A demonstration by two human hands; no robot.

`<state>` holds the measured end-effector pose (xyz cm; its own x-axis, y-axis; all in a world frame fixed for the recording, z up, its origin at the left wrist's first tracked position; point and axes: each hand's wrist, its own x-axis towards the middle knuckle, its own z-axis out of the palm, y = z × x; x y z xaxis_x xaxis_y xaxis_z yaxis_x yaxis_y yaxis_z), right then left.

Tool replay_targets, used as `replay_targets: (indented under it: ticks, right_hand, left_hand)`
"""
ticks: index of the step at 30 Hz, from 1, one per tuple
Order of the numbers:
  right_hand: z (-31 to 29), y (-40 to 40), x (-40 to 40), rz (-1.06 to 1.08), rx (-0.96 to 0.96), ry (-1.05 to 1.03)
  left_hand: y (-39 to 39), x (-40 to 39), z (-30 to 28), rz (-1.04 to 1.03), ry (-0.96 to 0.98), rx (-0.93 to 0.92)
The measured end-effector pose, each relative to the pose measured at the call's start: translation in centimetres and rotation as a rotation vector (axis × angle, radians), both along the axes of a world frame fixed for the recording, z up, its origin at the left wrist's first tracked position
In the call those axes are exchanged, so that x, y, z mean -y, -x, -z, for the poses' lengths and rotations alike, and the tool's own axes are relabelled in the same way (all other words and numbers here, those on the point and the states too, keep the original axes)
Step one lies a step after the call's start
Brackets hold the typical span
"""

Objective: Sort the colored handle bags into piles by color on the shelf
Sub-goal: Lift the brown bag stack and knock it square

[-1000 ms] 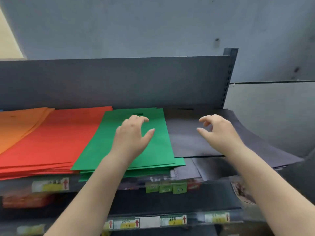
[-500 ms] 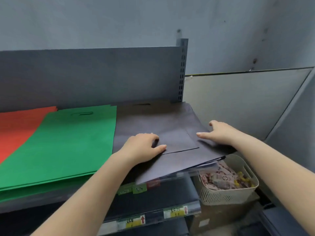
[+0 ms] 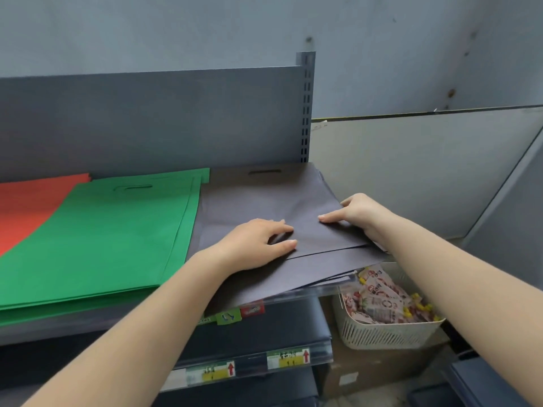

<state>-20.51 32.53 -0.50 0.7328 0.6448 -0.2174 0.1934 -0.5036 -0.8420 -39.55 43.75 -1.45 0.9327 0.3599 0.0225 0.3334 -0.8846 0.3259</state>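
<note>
My left hand (image 3: 258,242) lies on the grey bags (image 3: 264,207), fingers stretched forward and only slightly bent, thumb out beside them, pressing on the top sheet without curling round anything. My right hand (image 3: 357,214) is at the pile's right edge: the thumb lies flat on top, pointing left, and the fingers are tucked round the edge, so it grips the upper sheets there. The two thumbs are near each other, not touching.

The grey pile sits at the right end of the shelf (image 3: 88,324), up against the slotted post (image 3: 305,107). Its sheets are fanned at the near right corner, several edges showing one under another, and that corner hangs over the shelf front. A handle slot shows at the far end of the top sheet.

Just left of the grey lies the green pile (image 3: 102,236), also with a handle cutout at the far end, and its right edge meets the grey one. Left again is the red pile (image 3: 26,207), partly under the green (only a wedge of it is in view).

Below the shelf, to the right, stands a cream slatted basket (image 3: 390,333) heaped with small printed packets (image 3: 379,301), pinkish with yellow bits; I cannot read them. It rests on a brown box (image 3: 373,368). Price tags (image 3: 286,358) with red arrows run along the lower shelf rail.
</note>
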Motion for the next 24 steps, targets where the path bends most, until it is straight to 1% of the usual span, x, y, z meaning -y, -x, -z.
replay_targets:
  ticks: [2,5,8,10,12,14,18,22,24]
  right_hand:
    - [-0.1,-0.1,0.2,-0.026,-0.077,-0.024]
    - [0.0,-0.4,0.3,-0.067,-0.106,-0.111]
    - [0.1,-0.8,0.5,-0.09,-0.106,-0.22]
    - [0.1,-1.6,1.0,-0.082,-0.08,-0.282]
    - [0.2,-2.8,1.9,-0.081,-0.05,-0.326]
    - [0.5,-4.0,2.9,-0.098,-0.053,-0.348]
    - [1.1,-5.7,4.4,-0.132,-0.073,-0.327]
    - [1.0,-7.9,6.0,-0.098,-0.105,-0.343]
    - [1.0,-8.9,6.8,-0.087,-0.138,-0.343]
  left_hand:
    - [0.0,-0.1,0.0,0.0,-0.001,0.045]
    - [0.0,-0.5,-0.3,-0.021,-0.011,0.118]
    - [0.5,-1.8,-0.8,-0.12,-0.011,0.219]
    - [1.0,-2.9,-0.7,-0.205,-0.071,0.256]
    - [1.5,-3.6,-0.2,-0.289,-0.129,0.258]
    - [1.6,-3.9,0.6,-0.356,-0.143,0.253]
    - [0.8,-4.4,0.9,-0.453,-0.048,0.303]
    - [0.8,-5.3,1.2,-0.476,0.025,0.227]
    - [0.9,-5.5,1.6,-0.473,0.006,0.195]
